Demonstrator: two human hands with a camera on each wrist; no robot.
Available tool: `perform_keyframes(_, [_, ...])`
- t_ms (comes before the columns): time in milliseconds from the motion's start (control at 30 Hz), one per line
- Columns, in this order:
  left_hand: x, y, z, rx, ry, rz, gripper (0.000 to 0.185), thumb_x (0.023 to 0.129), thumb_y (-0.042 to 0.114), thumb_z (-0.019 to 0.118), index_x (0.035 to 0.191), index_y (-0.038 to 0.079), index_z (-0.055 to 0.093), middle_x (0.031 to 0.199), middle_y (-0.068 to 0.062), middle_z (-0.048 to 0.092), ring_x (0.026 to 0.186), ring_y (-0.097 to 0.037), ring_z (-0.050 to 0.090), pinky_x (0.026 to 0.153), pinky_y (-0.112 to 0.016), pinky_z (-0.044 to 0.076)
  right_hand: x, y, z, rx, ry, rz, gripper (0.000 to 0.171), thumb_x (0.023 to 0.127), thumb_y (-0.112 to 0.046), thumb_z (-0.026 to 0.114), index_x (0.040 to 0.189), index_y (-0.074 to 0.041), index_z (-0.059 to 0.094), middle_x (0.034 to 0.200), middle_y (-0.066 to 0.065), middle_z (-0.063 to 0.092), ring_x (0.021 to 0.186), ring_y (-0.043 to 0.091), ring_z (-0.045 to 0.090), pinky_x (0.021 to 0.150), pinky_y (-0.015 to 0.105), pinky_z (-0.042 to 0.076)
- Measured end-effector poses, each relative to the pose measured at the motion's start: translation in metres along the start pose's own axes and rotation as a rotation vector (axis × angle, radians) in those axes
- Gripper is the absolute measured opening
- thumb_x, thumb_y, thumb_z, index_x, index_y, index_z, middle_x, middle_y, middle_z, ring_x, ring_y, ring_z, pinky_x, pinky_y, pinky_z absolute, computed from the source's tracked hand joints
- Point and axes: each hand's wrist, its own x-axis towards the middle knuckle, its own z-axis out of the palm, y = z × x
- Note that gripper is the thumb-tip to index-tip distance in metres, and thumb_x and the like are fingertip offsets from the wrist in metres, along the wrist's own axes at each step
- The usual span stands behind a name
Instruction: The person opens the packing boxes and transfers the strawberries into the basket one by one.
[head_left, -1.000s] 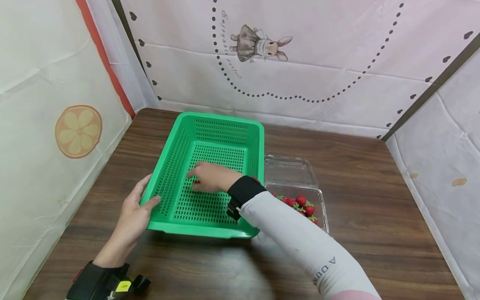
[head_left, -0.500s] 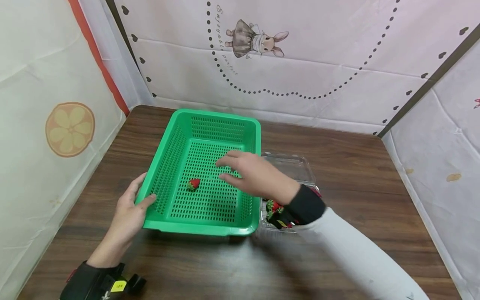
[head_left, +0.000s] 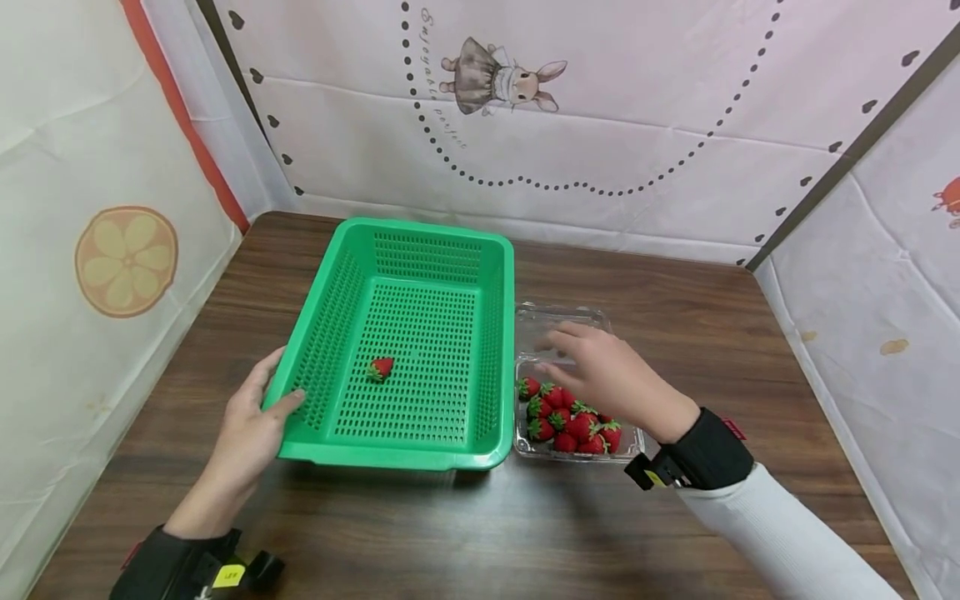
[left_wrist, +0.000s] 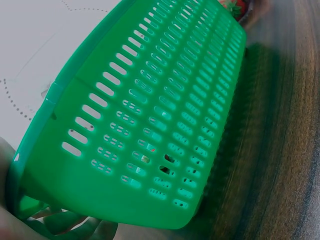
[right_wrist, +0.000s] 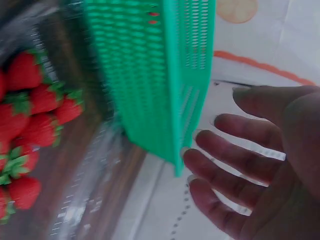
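A green slotted basket [head_left: 341, 254] stands on the wooden table, with one strawberry [head_left: 381, 367] lying on its floor. My left hand [head_left: 258, 412] grips the basket's near left rim, thumb over the edge; the left wrist view shows the basket wall [left_wrist: 150, 125] close up. A clear plastic clamshell [head_left: 570, 321] sits right of the basket, its near half filled with several strawberries [head_left: 570, 421]. My right hand [head_left: 600, 371] hovers over them, fingers spread and holding nothing. In the right wrist view, my right hand [right_wrist: 250, 160] is beside the strawberries [right_wrist: 30, 110] and the basket [right_wrist: 160, 75].
Fabric walls with a rabbit print and an orange-slice print enclose the table on three sides. The wooden table [head_left: 712, 333] stretches right of the clamshell and in front of the basket.
My right hand let go of the strawberry in the basket, then moved right and out over the clamshell. The left hand stayed on the rim.
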Motion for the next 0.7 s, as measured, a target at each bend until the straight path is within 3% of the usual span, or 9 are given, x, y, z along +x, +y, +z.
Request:
perform_keyframes(300, [0.001, -0.002, -0.001, 0.000, -0.008, 0.006, 0.060, 0.104, 0.026, 0.038, 0.157, 0.024, 0.008, 0.153, -0.019, 0.033, 0.126, -0.031, 0.045, 0.074, -0.020, 0.049, -0.019, 0.028, 0.037, 0.003, -0.218, 0.085, 0.052, 0.090, -0.031, 0.068, 0.133, -0.005, 0.056, 0.136, 0.018, 0.054, 0.120, 0.031, 0.058, 0.095, 0.044, 0.050])
perform_keyframes(567, [0.000, -0.002, -0.001, -0.011, -0.016, 0.003, 0.060, 0.105, 0.025, 0.038, 0.157, 0.023, 0.008, 0.154, -0.019, 0.033, 0.130, -0.034, 0.044, 0.074, -0.019, 0.049, -0.018, 0.034, 0.069, -0.043, -0.248, 0.011, 0.070, 0.083, -0.031, 0.077, 0.143, -0.011, 0.047, 0.145, 0.019, 0.045, 0.129, 0.037, 0.048, 0.098, 0.051, 0.046])
perform_keyframes(700, [0.000, -0.001, 0.000, -0.002, -0.016, 0.006, 0.061, 0.105, 0.024, 0.038, 0.157, 0.022, 0.007, 0.154, -0.019, 0.032, 0.132, -0.036, 0.043, 0.075, -0.017, 0.047, -0.013, 0.036, 0.078, -0.114, -0.255, -0.033, 0.077, 0.079, -0.032, 0.080, 0.145, -0.015, 0.045, 0.146, 0.018, 0.045, 0.125, 0.035, 0.052, 0.095, 0.053, 0.047])
